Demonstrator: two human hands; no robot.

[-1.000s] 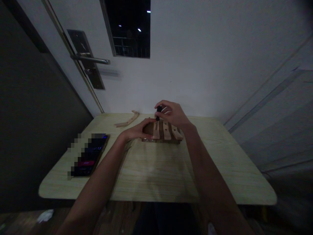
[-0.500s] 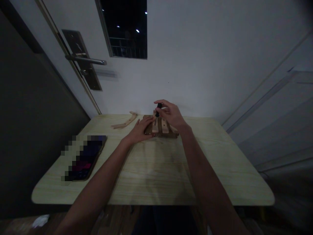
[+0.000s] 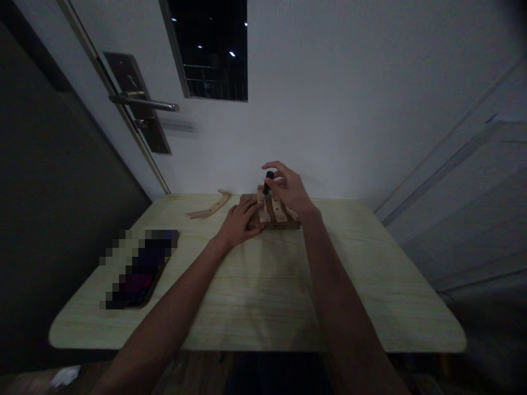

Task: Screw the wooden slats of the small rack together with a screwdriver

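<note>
My right hand (image 3: pixel 290 189) is closed around the black handle of a screwdriver (image 3: pixel 268 181), its forefinger lifted off the top. The tool stands nearly upright, slightly tilted, its tip down at a pale wooden strip (image 3: pixel 264 215). That strip lies across a brown wooden board (image 3: pixel 294 225). Beside it on the board is a second pale strip (image 3: pixel 280 213) with dark holes. My left hand (image 3: pixel 239 222) grips the board's left side, fingers over the top and thumb along the near edge. Whether a screw sits under the tip is too small to tell.
A loose, bent wooden piece with holes (image 3: pixel 212 208) lies left of the board. A phone (image 3: pixel 142 280), partly pixelated, rests at the table's left. The pale table (image 3: pixel 255 296) stands against a white door with a metal handle (image 3: pixel 148 103).
My right forefinger and the screwdriver handle have shifted slightly, the finger rising from the handle's top. My left hand has moved a little and its fingers lie differently on the board.
</note>
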